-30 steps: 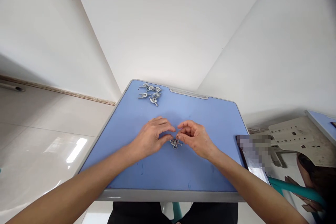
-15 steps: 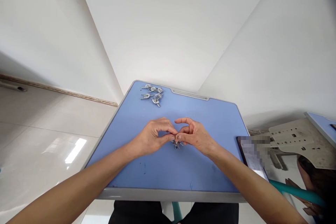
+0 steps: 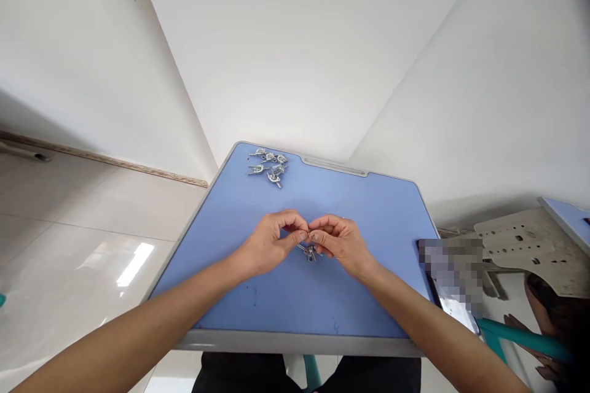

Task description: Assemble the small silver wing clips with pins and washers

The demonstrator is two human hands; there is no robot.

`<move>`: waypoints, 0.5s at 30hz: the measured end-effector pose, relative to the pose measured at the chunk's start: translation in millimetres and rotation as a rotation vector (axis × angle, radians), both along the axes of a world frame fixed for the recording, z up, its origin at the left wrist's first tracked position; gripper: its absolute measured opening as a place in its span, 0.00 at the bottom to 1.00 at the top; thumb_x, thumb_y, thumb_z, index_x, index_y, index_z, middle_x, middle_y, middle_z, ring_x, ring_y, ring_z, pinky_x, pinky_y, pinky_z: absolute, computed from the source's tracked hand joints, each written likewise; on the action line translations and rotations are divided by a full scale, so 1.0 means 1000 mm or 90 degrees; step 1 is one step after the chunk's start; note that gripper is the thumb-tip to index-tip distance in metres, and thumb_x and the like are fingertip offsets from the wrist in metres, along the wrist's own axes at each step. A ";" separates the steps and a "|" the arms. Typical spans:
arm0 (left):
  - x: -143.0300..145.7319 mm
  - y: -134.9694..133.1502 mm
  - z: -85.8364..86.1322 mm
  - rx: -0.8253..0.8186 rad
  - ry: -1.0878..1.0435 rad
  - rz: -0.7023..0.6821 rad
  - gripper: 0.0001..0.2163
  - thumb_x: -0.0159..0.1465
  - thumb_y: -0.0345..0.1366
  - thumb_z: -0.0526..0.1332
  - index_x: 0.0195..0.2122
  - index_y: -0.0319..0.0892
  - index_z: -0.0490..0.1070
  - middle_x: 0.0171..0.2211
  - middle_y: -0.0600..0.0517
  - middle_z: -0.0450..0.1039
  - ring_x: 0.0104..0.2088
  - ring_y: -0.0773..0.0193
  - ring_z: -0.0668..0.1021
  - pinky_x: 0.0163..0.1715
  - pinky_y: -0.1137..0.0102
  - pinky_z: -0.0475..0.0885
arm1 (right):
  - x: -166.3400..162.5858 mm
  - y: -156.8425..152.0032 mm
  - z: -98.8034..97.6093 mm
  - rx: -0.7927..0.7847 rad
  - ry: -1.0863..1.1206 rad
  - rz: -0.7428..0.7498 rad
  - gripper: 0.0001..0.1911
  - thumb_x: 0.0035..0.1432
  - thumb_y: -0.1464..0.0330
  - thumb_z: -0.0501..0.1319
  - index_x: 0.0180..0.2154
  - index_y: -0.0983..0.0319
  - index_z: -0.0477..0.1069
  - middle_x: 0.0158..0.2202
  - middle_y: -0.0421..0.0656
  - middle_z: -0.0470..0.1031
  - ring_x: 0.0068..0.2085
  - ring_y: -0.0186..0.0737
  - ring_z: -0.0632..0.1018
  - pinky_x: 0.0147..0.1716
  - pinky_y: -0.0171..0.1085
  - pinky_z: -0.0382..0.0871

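My left hand (image 3: pixel 270 244) and right hand (image 3: pixel 340 241) are pinching one small metal clamp (image 3: pixel 310 251) together, mid blue desk (image 3: pixel 350 301). Since a second ago my right fingers are curling shut, fingertips now meeting. Spare clamps (image 3: pixel 268 165) lying unmoved at far-left corner.

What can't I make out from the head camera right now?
In the head view:
Metal part: pinched between left hand and right hand, which cover its top; too small to identify.
Pile of metal pieces, far corner of desk: too small to count.
Pixelated patch by its right edge: contents blurred.
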State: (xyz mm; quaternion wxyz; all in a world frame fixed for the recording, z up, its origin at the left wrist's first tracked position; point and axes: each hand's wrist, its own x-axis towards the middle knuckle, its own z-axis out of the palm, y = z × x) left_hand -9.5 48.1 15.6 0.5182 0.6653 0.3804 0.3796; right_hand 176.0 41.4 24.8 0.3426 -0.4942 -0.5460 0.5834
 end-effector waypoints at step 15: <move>-0.002 0.004 -0.013 -0.015 0.096 -0.063 0.05 0.61 0.34 0.61 0.33 0.41 0.75 0.31 0.53 0.73 0.34 0.64 0.72 0.37 0.68 0.66 | 0.010 -0.017 -0.005 0.694 -0.418 0.063 0.06 0.60 0.75 0.56 0.33 0.60 0.68 0.30 0.41 0.75 0.32 0.36 0.71 0.28 0.34 0.63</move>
